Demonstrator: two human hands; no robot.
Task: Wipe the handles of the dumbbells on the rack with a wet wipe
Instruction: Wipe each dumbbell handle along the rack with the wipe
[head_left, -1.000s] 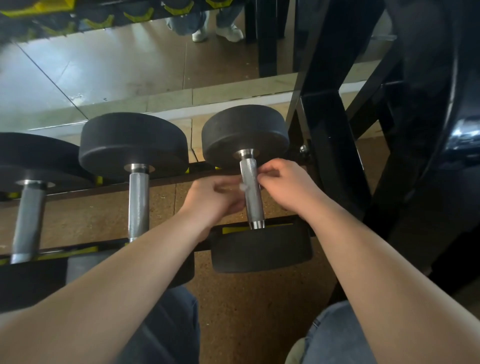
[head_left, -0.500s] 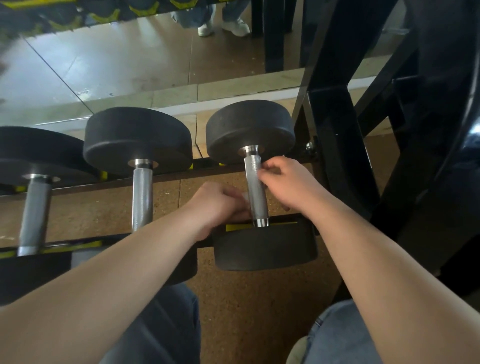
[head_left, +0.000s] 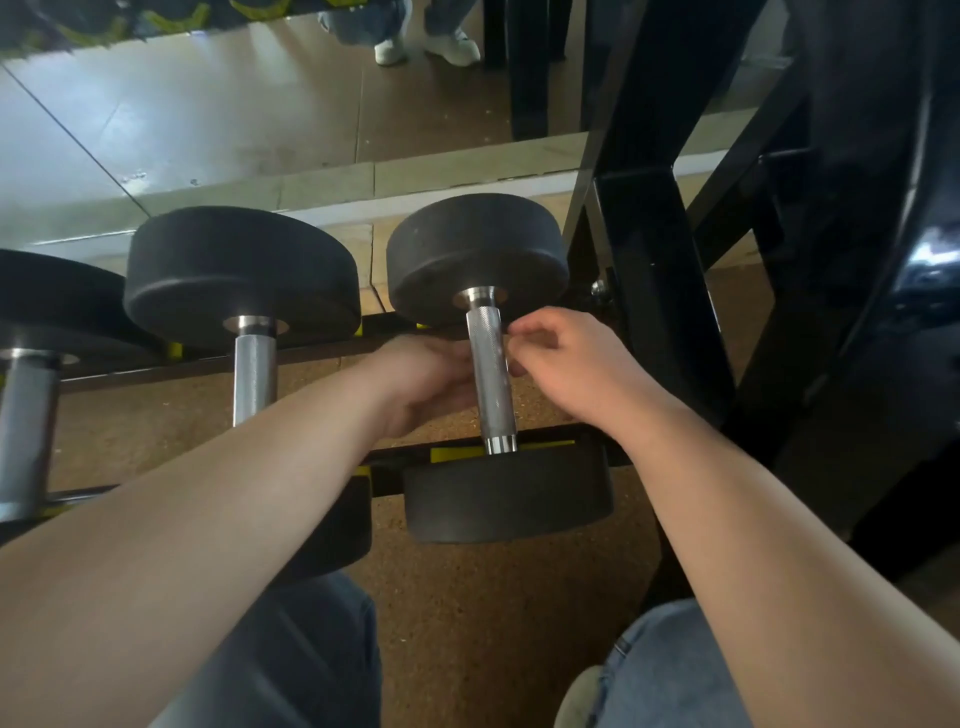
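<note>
Wall mirror (head_left: 208, 104), 11 o'clock, reflecting pale glossy flooring. White shoes (head_left: 431, 47) under blue jean hems, reflected, 12 o'clock. Yellow-and-black shapes (head_left: 104, 21), reflected, 11 o'clock, too blurred to name. Beige tiled ledge (head_left: 467, 166) directly below mirror, 12 o'clock. Speckled brown floor (head_left: 493, 623), 6 o'clock. Glossy black curved surface (head_left: 924, 234), 3 o'clock, kind not discernible.

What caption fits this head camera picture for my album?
Left hand and right hand flank the rightmost dumbbell's handle on the rack.
</note>
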